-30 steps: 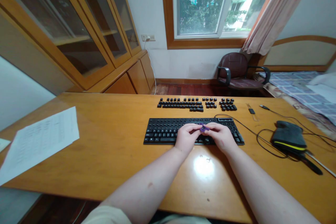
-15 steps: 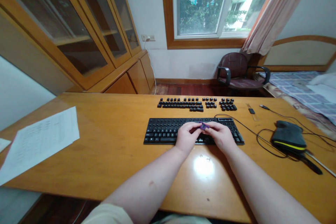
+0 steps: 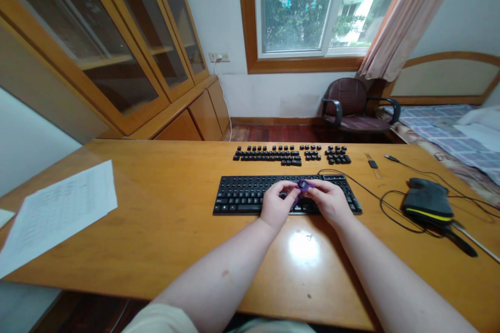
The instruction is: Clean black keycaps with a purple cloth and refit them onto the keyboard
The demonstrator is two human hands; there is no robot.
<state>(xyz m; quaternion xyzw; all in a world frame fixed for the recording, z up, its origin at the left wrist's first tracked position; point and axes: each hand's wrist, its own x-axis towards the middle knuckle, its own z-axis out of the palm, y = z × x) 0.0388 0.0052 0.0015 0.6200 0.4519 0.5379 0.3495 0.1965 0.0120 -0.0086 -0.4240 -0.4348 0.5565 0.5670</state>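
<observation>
A black keyboard (image 3: 242,195) lies on the wooden desk (image 3: 164,218). Both my hands rest over its right half. My left hand (image 3: 276,205) and my right hand (image 3: 330,202) are closed, pinching a small purple tool (image 3: 303,186) between their fingertips just above the keys. Behind the keyboard, several loose black keycaps (image 3: 273,154) are laid out in rows in the shape of a keyboard.
A printed paper sheet (image 3: 54,213) lies at the desk's left edge. At the right sit a black pouch with a yellow stripe (image 3: 427,202), black cables (image 3: 386,203) and a small dark part (image 3: 373,164). An armchair (image 3: 353,106) and a bed (image 3: 449,130) stand beyond.
The purple tool and my fingertips have shifted slightly up and away over the keys. The view has dipped a little.
</observation>
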